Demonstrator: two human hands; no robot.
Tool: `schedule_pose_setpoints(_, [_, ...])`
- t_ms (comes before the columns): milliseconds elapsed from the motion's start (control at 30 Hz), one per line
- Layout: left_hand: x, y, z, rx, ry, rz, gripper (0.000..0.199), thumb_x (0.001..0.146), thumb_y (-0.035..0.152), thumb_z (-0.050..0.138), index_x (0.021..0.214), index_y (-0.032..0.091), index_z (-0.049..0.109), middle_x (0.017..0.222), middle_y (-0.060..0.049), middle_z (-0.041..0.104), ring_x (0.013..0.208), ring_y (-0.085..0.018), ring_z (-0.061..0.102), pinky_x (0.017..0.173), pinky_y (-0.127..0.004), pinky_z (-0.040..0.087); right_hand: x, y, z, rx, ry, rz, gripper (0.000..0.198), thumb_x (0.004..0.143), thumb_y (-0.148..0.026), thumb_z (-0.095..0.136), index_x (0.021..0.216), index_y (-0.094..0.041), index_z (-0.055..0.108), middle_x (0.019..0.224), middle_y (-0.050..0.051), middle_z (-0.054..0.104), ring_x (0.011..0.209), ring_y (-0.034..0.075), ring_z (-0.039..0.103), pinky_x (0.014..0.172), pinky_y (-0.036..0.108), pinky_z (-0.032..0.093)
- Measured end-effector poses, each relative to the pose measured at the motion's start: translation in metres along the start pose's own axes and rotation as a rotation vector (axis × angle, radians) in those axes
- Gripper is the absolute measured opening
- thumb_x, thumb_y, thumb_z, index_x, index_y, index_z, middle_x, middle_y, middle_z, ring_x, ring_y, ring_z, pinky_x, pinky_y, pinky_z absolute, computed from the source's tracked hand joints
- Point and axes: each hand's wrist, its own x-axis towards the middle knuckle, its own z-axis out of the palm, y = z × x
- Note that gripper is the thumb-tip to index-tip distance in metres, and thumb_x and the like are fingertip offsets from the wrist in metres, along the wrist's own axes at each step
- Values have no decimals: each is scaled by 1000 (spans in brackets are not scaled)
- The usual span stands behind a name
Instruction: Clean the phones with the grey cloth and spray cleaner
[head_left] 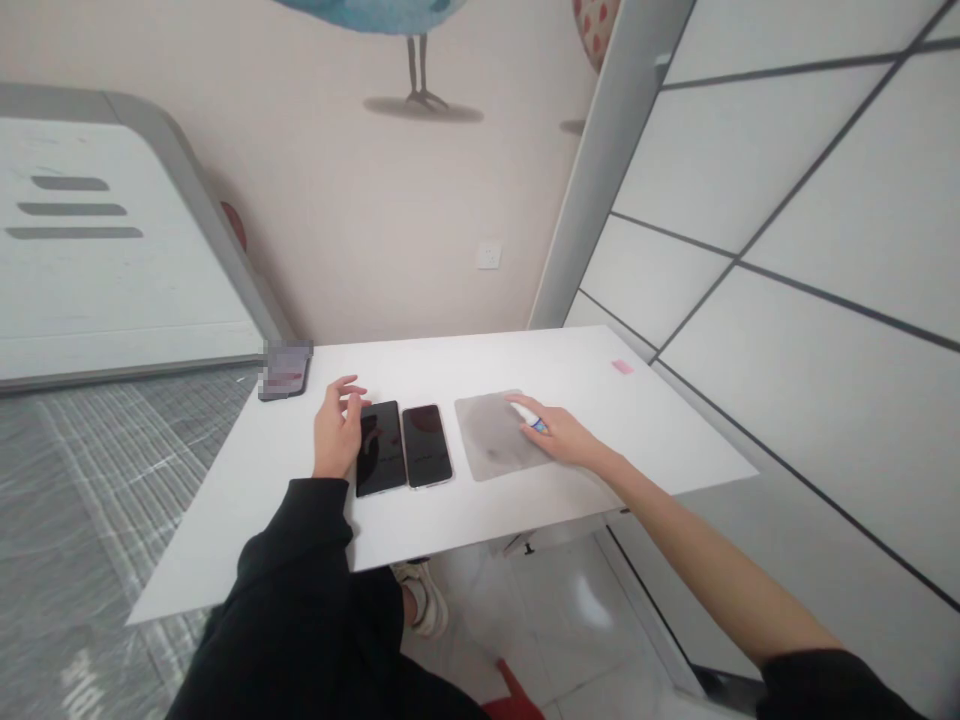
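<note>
Nearest the camera, a black sleeve point(300, 560) runs up from the bottom edge to the left hand point(337, 430), which lies on the white tabletop point(300, 540) with its fingers loosely spread and slightly curled, holding nothing. The fingertips rest at the top left corner of a dark phone point(380, 448) — touching it or just over it; which one cannot be told. A second phone point(427, 446) lies just beside the first on its right, edges nearly meeting, both face up with black screens, near the tabletop's front edge.

To the right of the phones lies a grey cloth point(491, 440), flat and roughly square, with a darker patch near its middle. The right hand point(559, 435), on a bare forearm, rests at the cloth's right edge, fingers closed around a small white bottle point(531, 417) with a blue band; its tip points left over the cloth.

As a judgement of progress: both phones lie in place and the bottle is in hand over the cloth, so things look to be at an early point — neither screen shows any wetness or wipe marks that can be made out, and the cloth lies unlifted.

At the far left corner sits a dark object point(285, 372), blurred out. A small pink slip point(622, 367) lies near the far right corner, well apart from everything else.
</note>
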Motion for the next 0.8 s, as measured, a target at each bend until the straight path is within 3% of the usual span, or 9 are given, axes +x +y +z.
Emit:
schedule_pose_setpoints(167, [-1,0,1,-3,1,2,39,100,42,43,129,18,55,109,-8,73,86,-22,77,84,-39,57,2,12,4,-102,-81,-31,42,102,-32,50,142,-23,63,119,10,81,93,29,77,90,40,56])
schedule_pose_setpoints(333, [-1,2,1,30,-11,10,40,99,40,44,130,18,56,110,-8,74,87,-22,77,84,-38,58,-1,18,3,-122,-53,-46,47,106,-38,46,151,-27,55,144,9,70,119,31,74,103,44,55])
schedule_pose_setpoints(467, [2,-3,1,96,-34,14,40,98,37,43,130,19,57,114,-9,73,92,-23,76,89,-40,58,-5,25,7,-111,3,-24,41,105,-40,48,140,-27,64,140,7,73,117,31,75,105,46,56])
schedule_pose_setpoints(567, [-3,-11,1,197,-29,-12,40,95,33,43,129,17,58,124,-14,69,101,-27,73,94,-45,57,-8,40,5,-98,130,44,47,103,-43,49,147,-28,58,147,9,68,126,32,70,110,48,53])
schedule_pose_setpoints(667, [-24,-16,1,342,-17,-45,45,93,34,48,131,12,57,133,-24,63,121,-37,64,107,-57,49,-5,66,-3,-66,333,158,64,101,-45,45,160,-20,36,150,19,62,119,33,71,107,54,53])
schedule_pose_setpoints(733, [-43,-16,2,437,-46,-40,53,94,42,54,135,8,55,138,-28,59,135,-43,54,116,-62,40,-1,85,-8,-16,455,225,73,100,-48,42,161,-14,24,136,22,67,106,31,73,99,53,57])
schedule_pose_setpoints(800, [-60,-12,1,517,-116,-18,65,92,51,61,139,7,53,144,-29,56,140,-45,49,118,-61,38,4,102,-11,40,547,278,70,95,-50,44,152,-12,32,121,20,70,99,30,72,95,50,58])
